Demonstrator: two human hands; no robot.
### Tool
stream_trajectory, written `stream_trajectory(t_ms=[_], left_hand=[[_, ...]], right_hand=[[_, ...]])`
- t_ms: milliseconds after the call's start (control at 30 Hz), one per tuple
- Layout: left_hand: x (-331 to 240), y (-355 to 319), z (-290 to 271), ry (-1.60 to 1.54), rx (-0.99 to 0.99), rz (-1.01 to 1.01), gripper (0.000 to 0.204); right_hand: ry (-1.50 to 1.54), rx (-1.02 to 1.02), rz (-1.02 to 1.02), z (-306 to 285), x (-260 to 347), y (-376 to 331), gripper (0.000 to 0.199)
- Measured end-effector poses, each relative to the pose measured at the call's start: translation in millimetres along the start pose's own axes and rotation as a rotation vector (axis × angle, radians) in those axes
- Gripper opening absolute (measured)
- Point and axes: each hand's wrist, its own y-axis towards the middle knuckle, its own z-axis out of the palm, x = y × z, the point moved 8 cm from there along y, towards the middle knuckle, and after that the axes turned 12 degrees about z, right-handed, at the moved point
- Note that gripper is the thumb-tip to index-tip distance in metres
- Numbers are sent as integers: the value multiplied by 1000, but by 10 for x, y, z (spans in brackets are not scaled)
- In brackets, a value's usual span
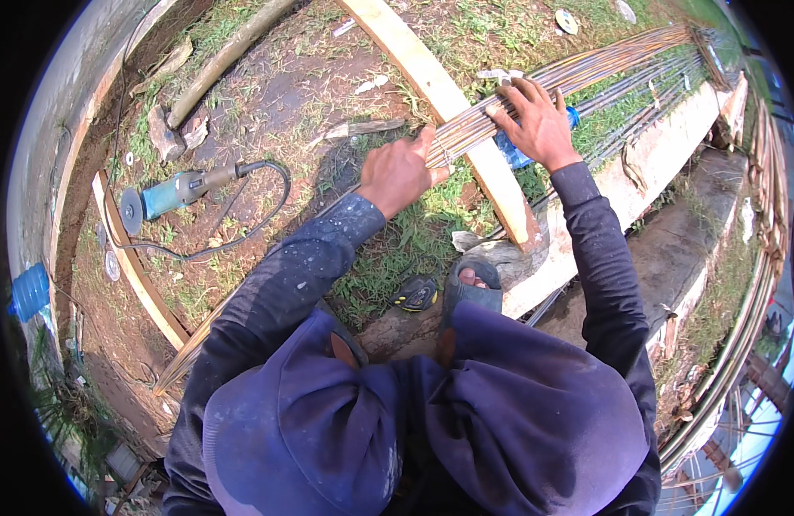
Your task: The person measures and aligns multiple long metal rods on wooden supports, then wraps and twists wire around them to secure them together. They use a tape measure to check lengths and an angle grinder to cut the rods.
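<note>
A bundle of thin, rust-brown steel rods (467, 129) runs from the lower left to the far upper right, crossing a pale wooden plank (414, 58). My left hand (397, 172) is closed around the bundle just left of the plank, with the thumb on its near side. Farther right, my right hand (539, 127) lies over the rods with its fingers apart and slightly bent. Beneath that hand, a blue plastic bottle (515, 155) shows partly beside the plank. More dark rods (625, 107) lie separately on the grass to the right.
An angle grinder (178, 193) with a looping cord rests on the ground at left. A tape measure (415, 294) lies by my sandalled foot (474, 279). Upper left is a round wooden pole (225, 64). A thick timber beam (616, 193) stretches along the right.
</note>
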Motion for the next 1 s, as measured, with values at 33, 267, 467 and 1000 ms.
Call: stream_trajectory(t_ms=[33, 267, 467, 1000], left_hand=[[-1, 2, 1, -10, 12, -8, 72], [137, 45, 9, -382, -53, 93, 55], [270, 113, -67, -501, -62, 144, 37], [411, 289, -91, -511, -168, 113, 18]], right_hand=[[26, -15, -45, 0, -72, -37, 58], [57, -262, -226, -111, -157, -287, 35], [-13, -257, -269, -202, -204, -480, 19], [998, 651, 372, -13, 331, -1909, 33]])
